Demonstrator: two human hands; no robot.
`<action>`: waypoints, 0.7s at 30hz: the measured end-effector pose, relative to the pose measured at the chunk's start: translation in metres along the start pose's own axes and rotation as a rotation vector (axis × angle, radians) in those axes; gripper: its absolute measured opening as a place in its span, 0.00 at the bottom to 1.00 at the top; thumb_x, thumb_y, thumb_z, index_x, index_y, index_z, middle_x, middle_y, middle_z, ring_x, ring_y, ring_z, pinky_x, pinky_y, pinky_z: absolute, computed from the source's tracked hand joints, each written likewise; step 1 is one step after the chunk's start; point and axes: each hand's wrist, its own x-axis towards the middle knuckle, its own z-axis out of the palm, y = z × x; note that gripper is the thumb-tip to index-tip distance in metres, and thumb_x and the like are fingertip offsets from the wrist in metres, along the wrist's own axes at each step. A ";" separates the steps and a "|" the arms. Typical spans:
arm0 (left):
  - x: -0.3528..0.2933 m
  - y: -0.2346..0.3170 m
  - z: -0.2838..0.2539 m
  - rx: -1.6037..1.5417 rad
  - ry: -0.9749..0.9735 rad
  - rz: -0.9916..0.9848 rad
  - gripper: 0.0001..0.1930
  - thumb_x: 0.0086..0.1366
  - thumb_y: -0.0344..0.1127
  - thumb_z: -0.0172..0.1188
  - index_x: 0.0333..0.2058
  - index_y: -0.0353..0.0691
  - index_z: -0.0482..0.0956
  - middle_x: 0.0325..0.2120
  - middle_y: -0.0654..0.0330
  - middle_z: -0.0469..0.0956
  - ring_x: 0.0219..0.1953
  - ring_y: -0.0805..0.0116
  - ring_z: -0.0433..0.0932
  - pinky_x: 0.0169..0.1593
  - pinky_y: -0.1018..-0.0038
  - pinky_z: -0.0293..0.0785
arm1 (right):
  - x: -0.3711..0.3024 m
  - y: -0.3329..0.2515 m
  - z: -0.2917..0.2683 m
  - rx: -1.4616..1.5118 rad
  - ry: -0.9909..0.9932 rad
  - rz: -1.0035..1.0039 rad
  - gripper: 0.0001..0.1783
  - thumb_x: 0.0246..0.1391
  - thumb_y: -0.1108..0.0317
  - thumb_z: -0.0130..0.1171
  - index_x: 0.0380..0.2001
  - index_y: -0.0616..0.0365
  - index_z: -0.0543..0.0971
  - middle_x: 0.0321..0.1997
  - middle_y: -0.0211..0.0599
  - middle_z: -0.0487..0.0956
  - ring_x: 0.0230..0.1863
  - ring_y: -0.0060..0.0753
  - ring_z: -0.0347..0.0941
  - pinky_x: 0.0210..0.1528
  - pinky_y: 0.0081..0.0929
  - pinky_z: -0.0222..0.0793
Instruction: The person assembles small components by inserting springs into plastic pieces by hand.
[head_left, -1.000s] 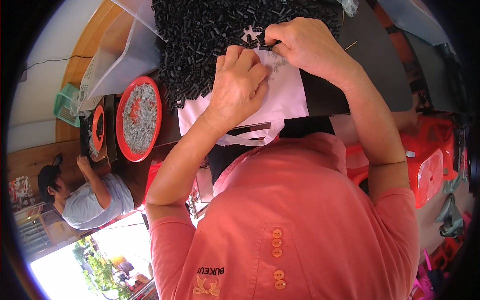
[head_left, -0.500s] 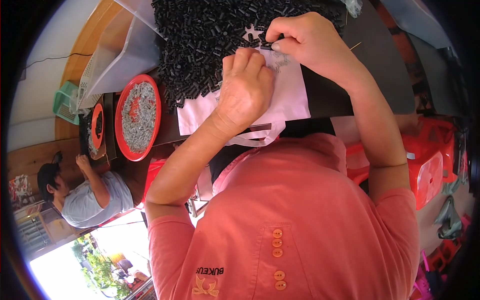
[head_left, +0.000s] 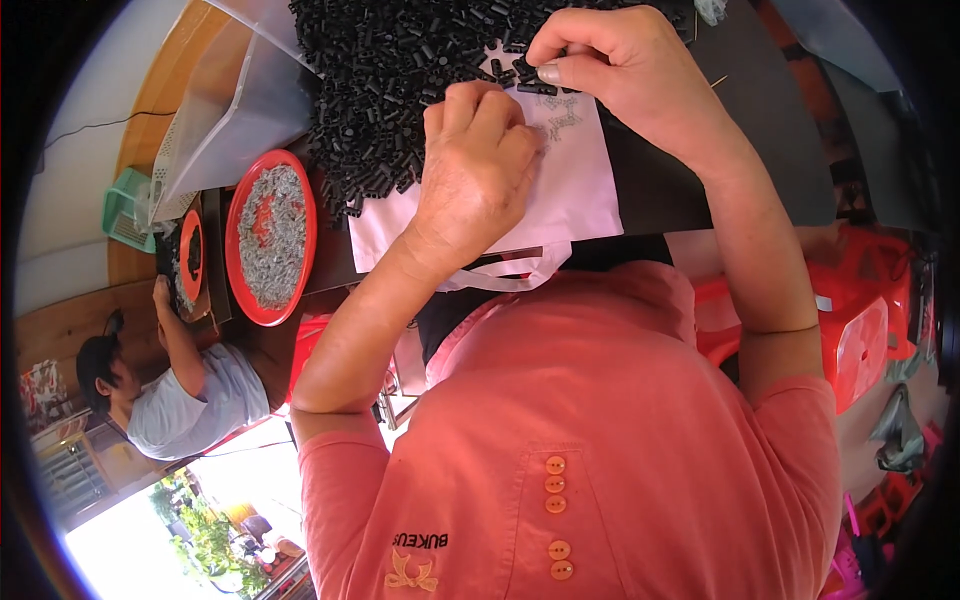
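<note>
A large heap of small black tube-shaped pieces (head_left: 390,90) covers the table's far part and the upper part of a pale pink cloth bag (head_left: 590,190). My left hand (head_left: 478,155) is closed over the bag at the heap's near edge; its fingertips are turned away, so what they hold is hidden. To its right, my right hand (head_left: 625,75) pinches with thumb and forefinger at a small black tube piece beside the heap. Just below that thumb lies a single black tube piece (head_left: 537,89). Small thin metal parts (head_left: 562,118) lie loose on the bag between my hands.
A red round tray (head_left: 235,270) of silvery small parts stands left of the heap. Beyond it are a clear plastic bin (head_left: 235,120) and a green basket (head_left: 128,210). A co-worker (head_left: 190,395) sits at far left. Red plastic stools (head_left: 860,345) stand at right.
My left hand has shifted slightly left and away from the right one. My right hand has moved a little up and left, exposing the black tube piece below its thumb.
</note>
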 end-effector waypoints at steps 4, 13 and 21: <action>-0.005 0.000 0.008 0.065 0.003 0.067 0.08 0.45 0.28 0.61 0.27 0.36 0.78 0.33 0.55 0.74 0.45 0.53 0.70 0.45 0.58 0.64 | 0.004 -0.014 0.000 -0.193 -0.188 0.521 0.04 0.48 0.73 0.60 0.27 0.63 0.80 0.24 0.48 0.80 0.26 0.42 0.80 0.30 0.30 0.72; -0.003 0.008 0.013 0.185 -0.031 0.153 0.07 0.47 0.29 0.57 0.26 0.32 0.76 0.32 0.51 0.73 0.41 0.51 0.69 0.45 0.55 0.64 | -0.004 -0.010 0.000 -0.218 -0.232 0.508 0.06 0.51 0.75 0.59 0.33 0.61 0.81 0.21 0.30 0.78 0.23 0.18 0.71 0.28 0.20 0.65; -0.002 0.008 0.007 0.241 -0.047 0.170 0.08 0.46 0.29 0.61 0.26 0.34 0.73 0.33 0.52 0.73 0.41 0.52 0.71 0.45 0.56 0.65 | 0.004 -0.016 0.000 -0.206 -0.174 0.484 0.05 0.48 0.73 0.59 0.27 0.63 0.81 0.25 0.48 0.81 0.27 0.43 0.81 0.31 0.31 0.73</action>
